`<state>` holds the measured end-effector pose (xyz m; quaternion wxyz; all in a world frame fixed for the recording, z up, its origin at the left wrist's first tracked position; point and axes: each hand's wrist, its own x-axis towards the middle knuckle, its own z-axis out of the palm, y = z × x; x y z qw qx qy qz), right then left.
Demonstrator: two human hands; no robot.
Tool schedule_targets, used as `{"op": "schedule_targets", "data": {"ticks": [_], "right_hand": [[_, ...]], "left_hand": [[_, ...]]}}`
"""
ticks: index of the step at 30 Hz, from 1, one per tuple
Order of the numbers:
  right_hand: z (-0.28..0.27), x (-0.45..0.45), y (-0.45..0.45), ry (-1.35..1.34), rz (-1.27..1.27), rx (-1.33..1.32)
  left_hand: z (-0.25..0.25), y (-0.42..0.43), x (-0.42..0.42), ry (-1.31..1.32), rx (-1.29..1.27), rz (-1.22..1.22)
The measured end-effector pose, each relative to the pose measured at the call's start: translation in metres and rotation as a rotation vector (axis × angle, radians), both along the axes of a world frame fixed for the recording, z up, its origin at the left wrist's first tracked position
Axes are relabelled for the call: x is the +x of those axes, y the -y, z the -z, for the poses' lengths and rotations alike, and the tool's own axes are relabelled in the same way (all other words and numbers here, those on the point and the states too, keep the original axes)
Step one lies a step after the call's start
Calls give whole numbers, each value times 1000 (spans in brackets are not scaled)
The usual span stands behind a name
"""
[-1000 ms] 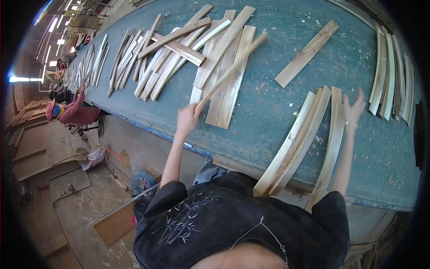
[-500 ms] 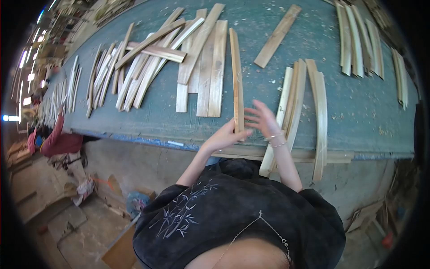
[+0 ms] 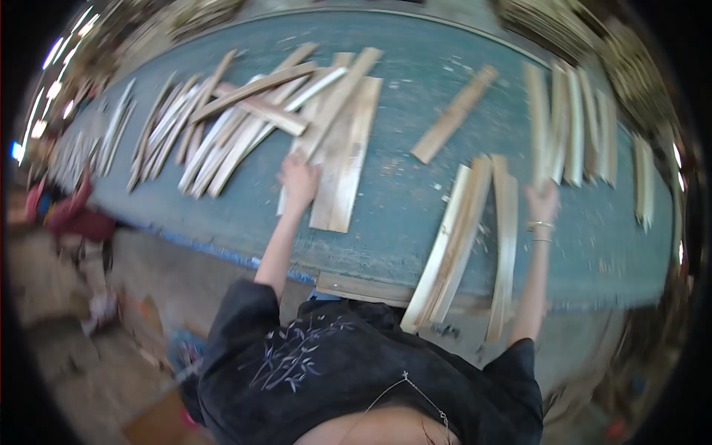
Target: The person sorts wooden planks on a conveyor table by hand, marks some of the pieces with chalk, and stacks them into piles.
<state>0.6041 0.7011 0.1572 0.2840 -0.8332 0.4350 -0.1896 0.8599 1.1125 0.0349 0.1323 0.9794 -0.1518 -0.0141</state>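
Note:
My left hand (image 3: 300, 184) has its fingers and thumb around the near end of a slanting wooden slat (image 3: 337, 107), on top of a pile left of centre. Wider pale slats (image 3: 348, 174) lie beside and beneath it. On the right, my right hand (image 3: 543, 199) is closed on the near end of a long wooden slat (image 3: 537, 111), which lies alongside a group of similar slats (image 3: 574, 141). Some blur covers both hands. Between my arms, several slats (image 3: 461, 237) stick out over the table's front edge.
A blue-green table (image 3: 400, 200) spans the view, with wood shavings scattered on it. One loose slat (image 3: 454, 115) lies at the middle back. More slats (image 3: 644, 182) lie at far right. Another person in a red sleeve (image 3: 78, 211) is at the far left.
The slat that stood by my left hand at centre is gone from there; my right hand now grips a slat at the right. My left hand has moved left onto the pile. The view has shifted.

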Motion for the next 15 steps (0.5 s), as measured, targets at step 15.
{"op": "schedule_targets", "data": {"ticks": [15], "right_hand": [[116,6,243,-673,386,-839]], "left_hand": [[-84,35,-73,-1671,-1828,-160]]}}
